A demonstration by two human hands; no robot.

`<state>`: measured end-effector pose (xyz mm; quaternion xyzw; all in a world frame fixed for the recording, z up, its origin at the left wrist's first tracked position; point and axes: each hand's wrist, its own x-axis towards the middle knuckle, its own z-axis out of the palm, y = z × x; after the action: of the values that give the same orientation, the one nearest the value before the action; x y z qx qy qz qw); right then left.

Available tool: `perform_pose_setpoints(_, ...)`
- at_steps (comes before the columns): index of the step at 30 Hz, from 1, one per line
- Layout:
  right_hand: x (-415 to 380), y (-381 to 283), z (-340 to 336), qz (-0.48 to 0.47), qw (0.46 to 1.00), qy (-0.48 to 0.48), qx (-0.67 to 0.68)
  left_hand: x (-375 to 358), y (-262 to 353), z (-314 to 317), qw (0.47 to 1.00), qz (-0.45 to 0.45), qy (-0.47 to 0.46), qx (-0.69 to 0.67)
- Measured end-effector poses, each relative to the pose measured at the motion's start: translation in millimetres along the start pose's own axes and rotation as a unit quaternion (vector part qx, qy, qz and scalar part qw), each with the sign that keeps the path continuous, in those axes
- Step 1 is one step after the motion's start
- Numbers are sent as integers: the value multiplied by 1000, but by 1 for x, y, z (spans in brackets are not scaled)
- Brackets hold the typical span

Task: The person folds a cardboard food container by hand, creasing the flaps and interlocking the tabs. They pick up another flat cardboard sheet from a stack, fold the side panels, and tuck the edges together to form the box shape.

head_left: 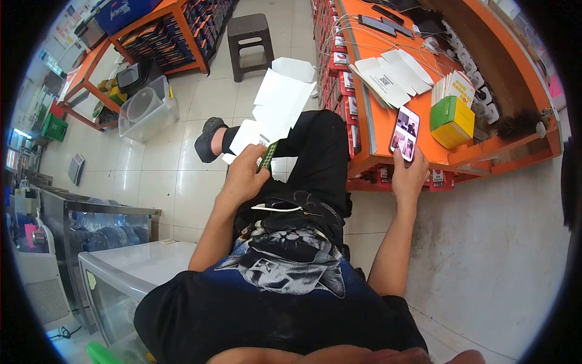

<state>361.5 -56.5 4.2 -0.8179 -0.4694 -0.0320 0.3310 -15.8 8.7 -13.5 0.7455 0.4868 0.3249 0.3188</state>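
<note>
While the left hand (247, 175) pinches a green patterned strip (267, 156) and the lower end of a flat white carton (280, 100) between thumb and fingers, the right hand (410, 175) grips the bottom end of a phone (404, 133) at right of centre. The carton is unfolded, its panels and flaps running up from the left hand toward the top centre of the frame, over the floor (200, 176) and partly over the black trousers (318, 139). Small print shows near its lower end. The right thumb lies at the phone's lower left, with fingers at its lower right; the lit screen faces up and shows several pictures. Whether the phone also touches the orange table (379, 124) cannot be told.

Just right of the phone, a green and yellow box (452, 122) sits on the table, with a row of upright cards (454, 90) beside it. Above the phone in the frame lie more flat white cartons (393, 79), overlapping. Dark phones (377, 25) and white cables (418, 51) are farther up, and a dark brush (522, 123) is at the right. Red boxes (345, 85) are stacked along the table's left side. A dark stool (249, 37) stands at top centre, and a clear tub (151, 115) is at upper left.
</note>
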Motion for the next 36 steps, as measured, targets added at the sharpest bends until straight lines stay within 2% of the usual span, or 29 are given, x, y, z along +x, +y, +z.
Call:
perform_pose_setpoints(3,-4,-14,-1,48,998,27,5,-1,3,1,1000,-7,-6,-9)
perform_pose_setpoints(5,-11,-31,6,-13,992,77,95,-2,7,3,999,-1,-36,-12)
perform_pose_setpoints(6,-16,-50,10,7,975,29,218,-3,10,3,998,-13,-64,-22)
perform_pose_setpoints(8,-36,-98,6,53,917,-111,379,-4,17,4,995,9,-94,-21)
perform_pose_setpoints(9,-45,-112,15,22,885,-159,437,-4,20,4,992,32,-119,-21)
perform_pose_setpoints(10,-53,-126,28,-24,860,-153,485,-4,21,5,989,77,-122,-16)
perform_pose_setpoints(15,-58,-151,48,-32,875,-185,446,-3,21,-4,988,89,-126,-6)
perform_pose_setpoints(17,-55,-152,55,-23,872,-181,455,-2,18,-8,990,113,-85,-2)
perform_pose_setpoints(19,-54,-153,59,-99,882,-129,442,-2,20,-13,992,92,-90,-11)
perform_pose_setpoints(20,-55,-152,59,-98,882,-129,442,-2,19,-13,992,104,-75,-18)
perform_pose_setpoints(22,-55,-155,54,43,831,-203,516,-1,17,-14,991,111,-70,-3)
perform_pose_setpoints(23,-53,-158,52,41,831,-203,517,0,18,-14,991,111,-68,-2)
perform_pose_setpoints(25,-52,-166,47,83,740,-193,639,2,21,-12,994,97,-50,0)
perform_pose_setpoints(26,-53,-169,44,82,740,-193,639,3,25,-9,994,97,-49,0)
perform_pose_setpoints(28,-57,-175,40,94,687,-260,672,5,34,0,985,143,92,33)
perform_pose_setpoints(33,-69,-183,52,69,681,-280,673,11,29,5,970,164,177,-8)
perform_pose_setpoints(35,-72,-176,63,10,721,-278,634,14,23,2,963,194,182,-35)
perform_pose_setpoints(36,-71,-175,63,10,721,-278,635,12,28,-2,972,153,168,-62)
